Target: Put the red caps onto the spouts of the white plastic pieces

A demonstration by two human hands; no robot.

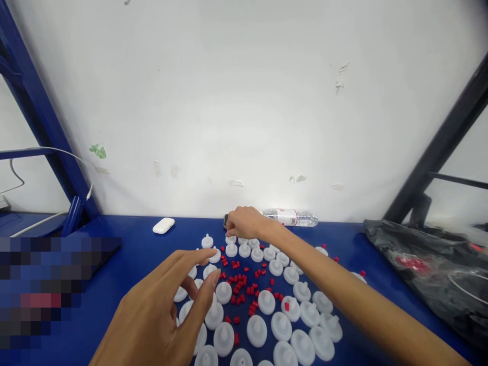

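Many round white plastic discs with a short central spout [256, 331] are spread over the blue table [133, 254]. Among them lies a loose cluster of small red caps [238, 284]. My left hand [168, 300] hovers over the discs on the left, thumb and fingers apart, holding nothing. Stretched to the far side, my right hand [246, 222] has its fingers drawn together at the spout of a back-row disc [231, 239]. Whatever is between those fingertips is too small to make out. One red cap [287, 306] rests on a disc at the right.
By the white wall [244, 112] lies a clear water bottle [292, 217], partly behind my right hand. A white rounded case [163, 225] sits at the back left. Black plastic bags [423, 274] cover the right side. Blue frame posts [49, 101] stand at the left.
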